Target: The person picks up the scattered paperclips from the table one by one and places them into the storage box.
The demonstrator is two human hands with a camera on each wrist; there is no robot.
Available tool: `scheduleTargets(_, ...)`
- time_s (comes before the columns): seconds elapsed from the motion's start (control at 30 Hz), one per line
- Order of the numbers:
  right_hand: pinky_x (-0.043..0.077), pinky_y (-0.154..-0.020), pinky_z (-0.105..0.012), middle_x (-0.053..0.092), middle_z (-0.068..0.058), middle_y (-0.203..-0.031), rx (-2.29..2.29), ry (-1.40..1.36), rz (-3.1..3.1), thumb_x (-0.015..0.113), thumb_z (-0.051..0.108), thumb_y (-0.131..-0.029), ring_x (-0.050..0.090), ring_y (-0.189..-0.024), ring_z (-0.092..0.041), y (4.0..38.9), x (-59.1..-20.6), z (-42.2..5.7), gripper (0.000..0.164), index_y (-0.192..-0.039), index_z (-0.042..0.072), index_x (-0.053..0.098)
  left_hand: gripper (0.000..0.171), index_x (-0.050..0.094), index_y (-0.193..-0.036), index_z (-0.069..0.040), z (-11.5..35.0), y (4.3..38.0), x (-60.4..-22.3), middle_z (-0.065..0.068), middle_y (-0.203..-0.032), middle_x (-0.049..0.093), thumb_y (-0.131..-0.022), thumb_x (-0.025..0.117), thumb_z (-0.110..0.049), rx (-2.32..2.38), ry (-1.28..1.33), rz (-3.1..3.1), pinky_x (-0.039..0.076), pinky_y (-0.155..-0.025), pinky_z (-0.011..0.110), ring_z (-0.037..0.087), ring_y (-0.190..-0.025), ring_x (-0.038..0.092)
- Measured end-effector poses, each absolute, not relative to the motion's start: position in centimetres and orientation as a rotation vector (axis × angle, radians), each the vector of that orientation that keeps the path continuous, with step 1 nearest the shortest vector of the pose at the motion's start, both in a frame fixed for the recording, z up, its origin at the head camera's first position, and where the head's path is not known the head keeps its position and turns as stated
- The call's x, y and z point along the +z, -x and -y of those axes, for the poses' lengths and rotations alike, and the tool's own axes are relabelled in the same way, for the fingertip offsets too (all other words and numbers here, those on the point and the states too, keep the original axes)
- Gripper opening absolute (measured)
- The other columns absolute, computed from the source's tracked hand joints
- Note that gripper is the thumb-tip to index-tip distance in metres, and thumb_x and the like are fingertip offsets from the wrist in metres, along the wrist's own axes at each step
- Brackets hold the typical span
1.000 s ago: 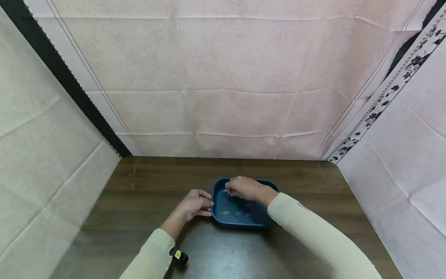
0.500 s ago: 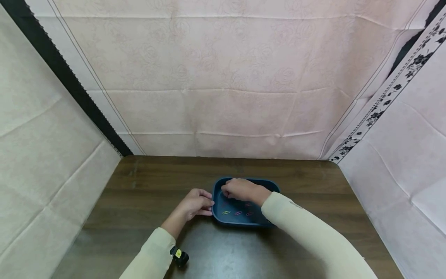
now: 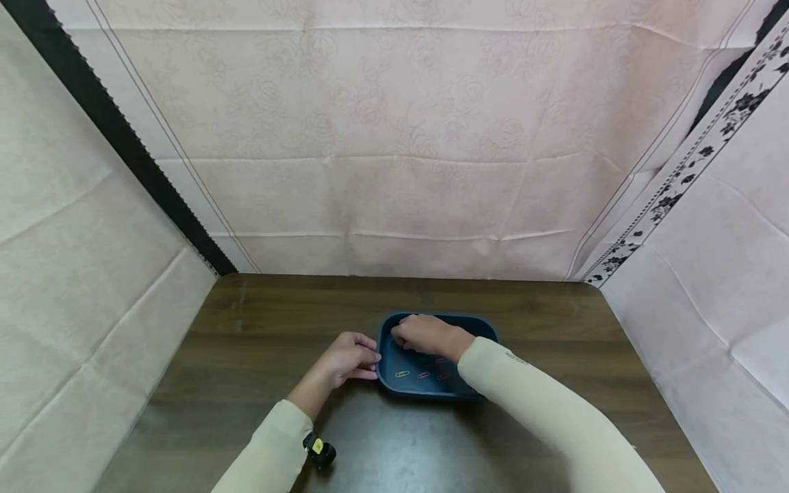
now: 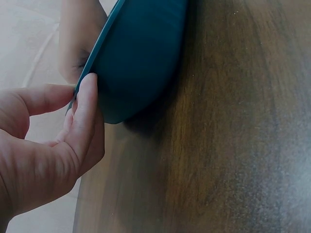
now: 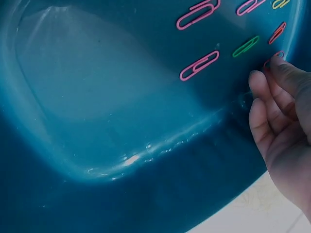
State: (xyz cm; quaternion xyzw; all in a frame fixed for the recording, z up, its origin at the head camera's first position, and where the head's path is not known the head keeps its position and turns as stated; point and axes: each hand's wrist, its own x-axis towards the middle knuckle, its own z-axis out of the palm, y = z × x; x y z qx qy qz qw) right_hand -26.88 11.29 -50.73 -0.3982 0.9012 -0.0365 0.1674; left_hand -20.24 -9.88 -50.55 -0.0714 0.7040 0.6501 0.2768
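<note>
A blue tray [image 3: 431,394] stands on the table with colored paperclips on its floor. My left hand [image 3: 348,359] pinches the tray's left rim between thumb and fingers, seen closely in the left wrist view. Inside the tray, toward its far left corner, my right hand [image 3: 427,333] is lowered. The right wrist view has its thumb and forefinger pinching a red paperclip [image 5: 281,53], partly covered by the fingertips. Close by lie another red paperclip [image 5: 277,33], a green paperclip [image 5: 246,46] and a yellow paperclip [image 5: 280,4]. Pink paperclips [image 5: 199,65] are spread farther off.
The brown wooden table [image 3: 277,308] extends around the tray on all sides. Pale patterned cloth [image 3: 394,137] hangs behind it, and more cloth flanks it left and right. A small black device [image 3: 320,452] is strapped at the left wrist.
My right hand has shifted left inside the tray, toward its far left corner, and then stayed there. My left hand keeps its hold on the rim.
</note>
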Motion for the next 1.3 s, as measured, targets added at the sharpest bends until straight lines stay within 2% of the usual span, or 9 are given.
scheduleTargets(0.47,0.048,-0.060,-0.019,0.059,0.006,-0.085,0.001,1.109,-2.616,0.066,0.022,-0.102,0.055,-0.069,-0.009,26.9,-51.3,-11.0,0.004,-0.102,0.021,0.070,0.027,0.057,-0.123,0.007,9.6,20.3,-50.6,0.016,-0.094,0.063,-0.098,0.065,0.000,1.741,0.189,-1.894,0.067,-0.074,0.037,0.020,-0.075,0.066)
scheduleTargets(0.83,0.056,-0.072,-0.019,0.067,0.004,-0.100,-0.092,1.088,-2.595,0.069,0.021,-0.101,0.059,-0.080,-0.007,26.8,-49.9,-11.7,0.010,-0.111,0.020,0.071,0.027,0.057,-0.123,0.006,9.7,20.5,-50.4,0.017,-0.097,0.064,-0.099,0.065,-0.002,1.734,0.178,-1.907,0.067,-0.075,0.037,0.021,-0.077,0.067)
scheduleTargets(1.07,0.056,-0.073,-0.019,0.067,0.003,-0.099,-0.246,1.091,-2.585,0.069,0.016,-0.100,0.059,-0.080,-0.007,26.1,-49.0,-12.3,0.009,-0.109,0.015,0.070,0.027,0.058,-0.123,0.005,9.7,20.4,-50.4,0.018,-0.097,0.064,-0.099,0.066,-0.004,1.731,0.181,-1.917,0.066,-0.076,0.038,0.021,-0.077,0.068)
scheduleTargets(1.3,0.057,-0.078,-0.019,0.069,0.003,-0.103,-0.372,1.050,-2.567,0.067,0.017,-0.101,0.061,-0.084,-0.006,25.3,-48.7,-13.2,0.013,-0.114,0.015,0.070,0.027,0.058,-0.124,0.004,9.8,20.1,-50.4,0.018,-0.100,0.064,-0.099,0.066,-0.004,1.726,0.192,-1.919,0.066,-0.076,0.037,0.022,-0.080,0.067)
